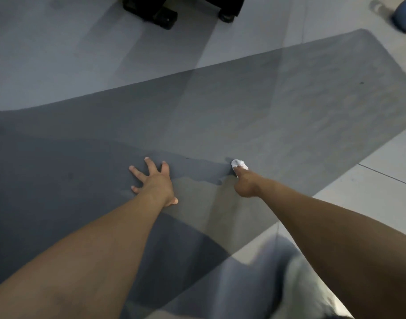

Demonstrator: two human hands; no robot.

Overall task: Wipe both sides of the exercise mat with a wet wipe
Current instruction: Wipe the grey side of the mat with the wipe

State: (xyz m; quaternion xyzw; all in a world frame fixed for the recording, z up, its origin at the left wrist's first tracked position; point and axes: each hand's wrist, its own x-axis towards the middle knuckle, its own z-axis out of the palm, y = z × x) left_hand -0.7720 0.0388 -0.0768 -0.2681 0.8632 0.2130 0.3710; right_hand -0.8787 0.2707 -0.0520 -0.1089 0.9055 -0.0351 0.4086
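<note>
Exercise mat (255, 116) lying flat on floor (59, 65), running far right to near left; looking thin, soft, limp, light enough to be sliding under rubbing. Left hand (154, 180) pressing down, fingers (137, 171) spread wide. Right hand (244, 183) pinching wadded wet wipe (239, 164) against mat. For flipping, taking hold at far-right rounded end. Open floor beyond; black wheeled base (160, 12) and blue ball (404, 17) standing well apart.

A pale tiled floor (59, 65) is seen, crossed by a thin seam at the right. Black wheeled feet (160, 16) are set at the top edge. A blue rounded object (404, 17), possibly a ball, is cut off top right.
</note>
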